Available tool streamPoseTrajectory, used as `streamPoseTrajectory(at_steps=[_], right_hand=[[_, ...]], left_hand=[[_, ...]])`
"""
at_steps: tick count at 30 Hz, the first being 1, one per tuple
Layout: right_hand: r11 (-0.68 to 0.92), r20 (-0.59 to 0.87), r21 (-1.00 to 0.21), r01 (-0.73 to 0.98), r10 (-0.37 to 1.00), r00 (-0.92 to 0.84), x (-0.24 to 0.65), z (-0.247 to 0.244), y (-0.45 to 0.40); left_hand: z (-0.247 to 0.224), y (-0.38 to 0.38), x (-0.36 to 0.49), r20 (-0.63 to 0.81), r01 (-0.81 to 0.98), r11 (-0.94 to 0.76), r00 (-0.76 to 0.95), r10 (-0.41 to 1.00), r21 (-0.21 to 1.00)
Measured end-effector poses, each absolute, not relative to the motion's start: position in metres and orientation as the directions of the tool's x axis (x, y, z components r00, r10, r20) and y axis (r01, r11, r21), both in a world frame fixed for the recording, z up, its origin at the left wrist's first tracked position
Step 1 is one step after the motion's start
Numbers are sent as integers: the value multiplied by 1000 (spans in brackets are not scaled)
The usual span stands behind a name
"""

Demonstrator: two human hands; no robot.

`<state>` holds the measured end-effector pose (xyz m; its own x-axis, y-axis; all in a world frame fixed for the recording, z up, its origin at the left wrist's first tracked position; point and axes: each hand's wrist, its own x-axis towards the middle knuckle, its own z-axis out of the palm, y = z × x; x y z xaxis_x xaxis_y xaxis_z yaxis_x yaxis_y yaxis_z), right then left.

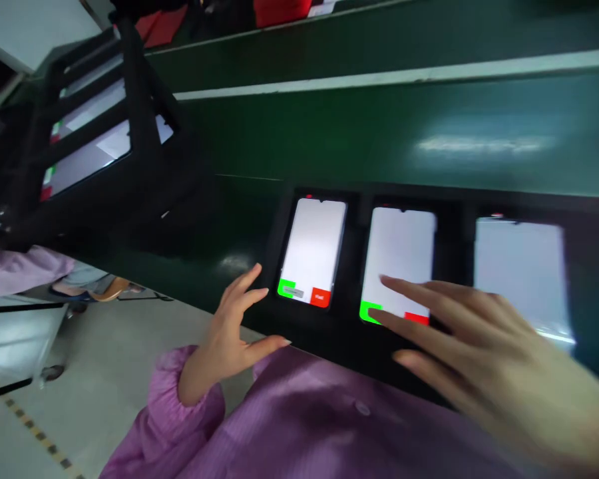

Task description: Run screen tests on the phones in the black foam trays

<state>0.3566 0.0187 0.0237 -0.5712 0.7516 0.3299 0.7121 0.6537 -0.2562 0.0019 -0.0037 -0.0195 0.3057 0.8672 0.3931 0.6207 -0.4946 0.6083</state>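
Three lit smartphones lie in a row in a black tray (352,266) along the near edge of the bench. My right hand (484,339) is open over the middle phone (404,246), with one fingertip at the green box on its screen; whether it touches the glass I cannot tell. Part of that hand covers the lower left of the right phone (522,266). Beside the left phone (315,243), my left hand (234,326) hovers at the bench edge, fingers spread and holding nothing. The left phone shows a green box, a red box and a small grey label.
A black rack (150,159) holding several lit phones stands tilted at the left. The green bench (329,133) has a pale strip across its back. Red items (282,12) lie beyond it. At the lower left, another person's pink sleeve (24,269) shows near a metal-framed stool.
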Motion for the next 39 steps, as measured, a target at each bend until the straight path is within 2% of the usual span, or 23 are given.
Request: streamPoseTrajectory(at_steps=[2,3,5,7,10,14,16,18,21,23,25,27,29,31,34,36,39], right_hand=[[707,359,-57,705,673,-647,368,23,6],[684,379,-33,728,683,-625,375,23,0],[591,460,-110,799,743,-486,392,23,-16],[463,485,-151,874,805,-342,410,22,-34],[325,412,-64,943,870,-272,438,17,-61],[156,503,-199,967,864,-36,475,12,-87],[48,472,-188,981,880,48,492,13,-97],[6,427,-168,986,902,68,503,17,-101],[-18,462,-295,955,872,159,512,26,-90],[13,462,-317,948,875,143,518,29,-73],[88,455,-286,954,889,55,525,28,-55],[92,461,-246,965,887,33,529,27,-45],[26,426,-167,986,904,48,526,27,-49],[-14,352,-30,999,936,24,512,25,-61],[48,256,111,993,964,-76,480,18,-71],[53,248,120,991,965,-81,463,11,-61],[-40,263,58,998,965,23,457,8,-30]], left_hand=[[-18,-3,7,397,723,-504,336,854,472],[-17,-2,11,375,772,-493,352,858,401],[-14,0,19,338,830,-468,365,868,304],[-9,0,30,369,830,-468,351,861,303],[-1,-1,49,466,786,-512,328,821,348],[-4,1,74,496,760,-578,393,774,298],[-12,5,85,518,778,-574,391,761,257],[-20,12,94,550,820,-535,357,755,202],[-22,24,102,571,873,-470,324,754,125],[-14,31,105,520,887,-446,325,790,124],[-2,33,106,451,887,-437,333,828,148],[11,25,108,369,899,-408,329,869,160],[19,10,110,258,929,-345,303,917,134],[22,-7,116,129,951,-296,284,950,87],[19,-15,133,33,952,-298,296,955,66],[18,-1,150,12,959,-271,271,962,79],[21,34,172,-18,978,-176,179,984,112]])
